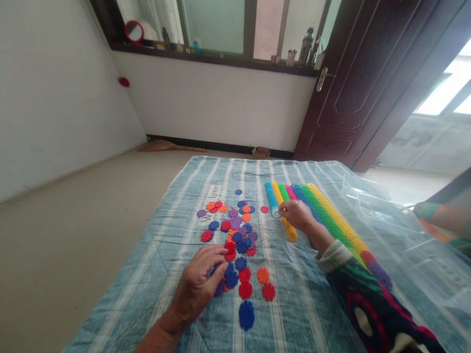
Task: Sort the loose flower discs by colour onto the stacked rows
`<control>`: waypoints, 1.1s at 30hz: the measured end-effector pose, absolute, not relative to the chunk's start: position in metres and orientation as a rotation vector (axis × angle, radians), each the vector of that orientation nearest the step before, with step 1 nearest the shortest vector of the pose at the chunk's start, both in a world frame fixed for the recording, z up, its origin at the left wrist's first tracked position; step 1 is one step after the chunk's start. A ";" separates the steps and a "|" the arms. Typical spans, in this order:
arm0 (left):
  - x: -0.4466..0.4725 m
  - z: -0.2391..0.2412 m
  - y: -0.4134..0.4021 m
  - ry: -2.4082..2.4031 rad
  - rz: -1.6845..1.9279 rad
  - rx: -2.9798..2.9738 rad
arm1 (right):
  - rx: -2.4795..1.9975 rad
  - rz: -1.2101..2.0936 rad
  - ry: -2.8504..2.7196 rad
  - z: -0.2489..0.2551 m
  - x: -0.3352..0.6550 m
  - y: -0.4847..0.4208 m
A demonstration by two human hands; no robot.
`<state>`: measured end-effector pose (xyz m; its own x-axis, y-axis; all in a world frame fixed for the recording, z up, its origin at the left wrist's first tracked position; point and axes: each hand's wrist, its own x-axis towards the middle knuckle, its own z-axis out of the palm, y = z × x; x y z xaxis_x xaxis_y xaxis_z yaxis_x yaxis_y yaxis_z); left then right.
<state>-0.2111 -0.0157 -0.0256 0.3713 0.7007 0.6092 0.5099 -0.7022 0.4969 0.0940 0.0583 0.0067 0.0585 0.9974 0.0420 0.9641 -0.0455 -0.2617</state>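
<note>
Loose notched plastic discs (pixel 246 289) in red, blue, orange and purple lie scattered over the middle of the bed. My left hand (pixel 200 274) rests at the near left side of this pile, fingers curved and thumb apart, touching blue and red discs. My right hand (pixel 297 214) is closed in a pinch at the near end of a light-blue row of discs (pixel 271 196), where a white notched disc (pixel 275 214) shows by the fingertips. Right of that row lie a yellow row (pixel 289 230) and longer green (pixel 331 230) and yellow (pixel 340 223) rows, partly hidden by my right hand and arm.
A striped blue cover (pixel 172 245) lies under everything. Clear plastic boxes (pixel 390 211) stand at the right edge, near another person's arm (pixel 447 215). Beyond the bed are a broom (pixel 162 145), a small cardboard box (pixel 261 152) and a dark red door (pixel 353 73).
</note>
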 end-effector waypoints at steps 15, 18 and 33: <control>-0.211 -0.028 -0.014 1.052 1.263 2.451 | -2.167 0.251 -2.035 0.002 0.093 0.065; -0.211 -0.029 -0.015 1.050 1.266 2.453 | -2.218 0.204 -2.025 0.001 0.091 0.064; -0.212 -0.030 -0.013 1.045 1.250 2.455 | -2.303 0.104 -2.056 0.009 0.087 0.049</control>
<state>-0.2117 -0.0131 -0.0299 0.3944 0.6678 0.6313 0.5029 -0.7318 0.4599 0.0871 0.0493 0.0094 0.1126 0.9935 -0.0153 0.9900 -0.1134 -0.0839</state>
